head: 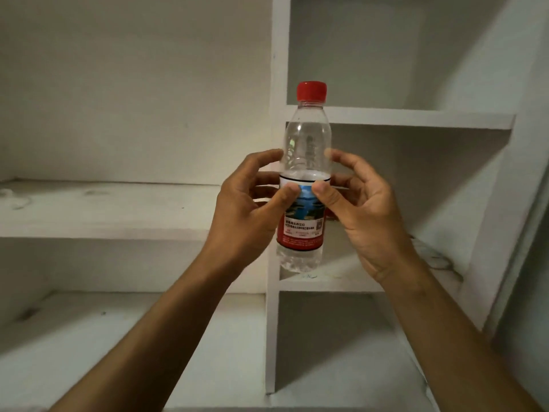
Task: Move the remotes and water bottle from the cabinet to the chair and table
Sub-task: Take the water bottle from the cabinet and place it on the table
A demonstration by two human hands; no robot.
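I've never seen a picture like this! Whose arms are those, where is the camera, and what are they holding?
There is no machine here, just a person using two bare hands. The camera sits on the person's head and looks forward and down, so you see roughly what they see. The left hand and the right hand hold a clear water bottle with a red cap. The bottle is nearly upright, and the fingers curl round its middle. Behind the bottle is a white cabinet with open shelves.

Clear water bottle (306, 150), red cap (312, 91). Label (300, 231) red, with blue-and-white scene across upper part. White cabinet (386, 117) behind bottle.
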